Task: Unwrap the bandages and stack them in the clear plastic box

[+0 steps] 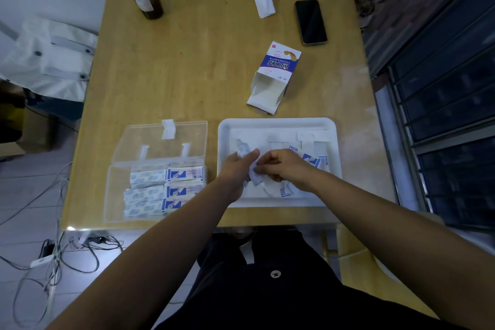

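several bandages (163,187) already lie stacked in the box (150,169). both hands, left (235,169) and right (284,169), pinch a wrapper (254,175) over the tray (278,122); a few remain.

Clear box (115,195) top open; lid (150,139) raised behind, probably tilted.

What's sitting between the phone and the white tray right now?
The opened bandage carton, lying on its side with its open end toward the tray, as the head view shows.

box (117,190): on the surface (187,67), left of the tray (276,122)
bandages (163,190): in the box
carton (276,75): behind the tray
phone (310,21): behind the carton
bottle (150,2): far left
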Motion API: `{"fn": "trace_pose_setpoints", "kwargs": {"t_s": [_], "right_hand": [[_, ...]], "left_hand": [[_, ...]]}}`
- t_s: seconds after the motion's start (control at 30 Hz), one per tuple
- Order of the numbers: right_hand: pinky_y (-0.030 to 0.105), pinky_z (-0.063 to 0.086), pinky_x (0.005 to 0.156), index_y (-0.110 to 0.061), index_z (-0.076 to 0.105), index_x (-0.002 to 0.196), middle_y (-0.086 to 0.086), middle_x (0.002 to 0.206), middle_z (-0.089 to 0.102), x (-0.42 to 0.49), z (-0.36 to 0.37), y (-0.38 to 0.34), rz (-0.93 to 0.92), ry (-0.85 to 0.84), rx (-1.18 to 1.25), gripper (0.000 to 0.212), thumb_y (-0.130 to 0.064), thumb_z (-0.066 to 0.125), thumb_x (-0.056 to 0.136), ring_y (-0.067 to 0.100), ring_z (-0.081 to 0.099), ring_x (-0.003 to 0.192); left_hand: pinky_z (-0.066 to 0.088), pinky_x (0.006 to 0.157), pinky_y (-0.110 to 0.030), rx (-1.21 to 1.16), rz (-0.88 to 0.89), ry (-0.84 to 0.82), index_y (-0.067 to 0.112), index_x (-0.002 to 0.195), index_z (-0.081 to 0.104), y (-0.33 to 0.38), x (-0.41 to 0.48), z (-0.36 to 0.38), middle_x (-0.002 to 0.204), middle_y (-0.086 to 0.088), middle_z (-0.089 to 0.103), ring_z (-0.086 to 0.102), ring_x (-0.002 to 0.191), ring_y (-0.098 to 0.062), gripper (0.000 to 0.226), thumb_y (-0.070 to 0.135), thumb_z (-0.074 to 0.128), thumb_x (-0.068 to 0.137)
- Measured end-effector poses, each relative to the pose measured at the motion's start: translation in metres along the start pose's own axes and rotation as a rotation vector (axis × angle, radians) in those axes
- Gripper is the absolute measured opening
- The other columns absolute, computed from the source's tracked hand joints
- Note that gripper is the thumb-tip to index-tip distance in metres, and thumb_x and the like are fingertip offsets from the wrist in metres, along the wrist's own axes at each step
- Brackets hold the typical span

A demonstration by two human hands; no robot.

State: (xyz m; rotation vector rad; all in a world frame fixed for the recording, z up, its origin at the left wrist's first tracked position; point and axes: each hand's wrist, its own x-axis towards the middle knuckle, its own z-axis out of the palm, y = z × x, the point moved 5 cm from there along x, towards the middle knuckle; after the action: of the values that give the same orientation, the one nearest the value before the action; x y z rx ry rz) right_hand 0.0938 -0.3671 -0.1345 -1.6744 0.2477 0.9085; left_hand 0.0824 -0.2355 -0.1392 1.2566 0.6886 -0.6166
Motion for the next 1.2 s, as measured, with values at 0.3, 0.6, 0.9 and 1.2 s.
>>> {"fn": "trace_pose_setpoints", "kwargs": {"t_s": [0.3,0.6,0.9,1.2], "right_hand": [[0.031,0.032,0.065,-0.016,0.055,0.106,0.005,0.111,0.045,0.004,0.002,0.012,-0.258,0.066,-1.379,0.035,-0.02,0.072,0.076,0.025,0.047,0.101],[0.029,0.041,0.069,-0.016,0.059,0.099,0.001,0.102,0.058,0.005,-0.006,0.005,-0.243,0.021,-1.197,0.018,-0.014,0.063,0.081,0.021,0.056,0.093],[0.031,0.036,0.087,-0.019,0.056,0.109,0.003,0.115,0.048,-0.003,-0.002,0.006,-0.357,-0.114,-1.475,0.035,-0.024,0.073,0.079,0.021,0.047,0.106],[0.025,0.033,0.064,-0.022,0.055,0.075,-0.007,0.084,0.053,0.0,-0.019,-0.003,-0.266,0.044,-1.037,0.015,-0.012,0.067,0.078,0.014,0.05,0.079]], "left_hand": [[0.031,0.045,-0.025,0.211,0.056,0.152,0.008,0.081,0.049,0.001,0.005,-0.025,0.046,0.002,0.057,0.049,0.042,-0.015,0.024,0.019,0.041,0.101],[0.031,0.043,-0.019,0.003,-0.102,0.12,0.009,0.085,0.053,-0.005,0.005,-0.022,0.044,0.004,0.028,0.025,0.039,-0.011,0.019,0.011,0.04,0.099],[0.019,0.037,-0.015,0.097,-0.126,0.101,0.012,0.083,0.054,-0.007,0.011,-0.019,0.04,0.008,0.028,0.021,0.033,-0.006,0.019,0.015,0.043,0.099],[0.018,0.04,-0.016,0.157,-0.161,0.081,0.009,0.092,0.055,-0.009,0.014,-0.013,0.049,0.004,0.029,0.021,0.035,-0.007,0.013,0.016,0.047,0.098]]}}
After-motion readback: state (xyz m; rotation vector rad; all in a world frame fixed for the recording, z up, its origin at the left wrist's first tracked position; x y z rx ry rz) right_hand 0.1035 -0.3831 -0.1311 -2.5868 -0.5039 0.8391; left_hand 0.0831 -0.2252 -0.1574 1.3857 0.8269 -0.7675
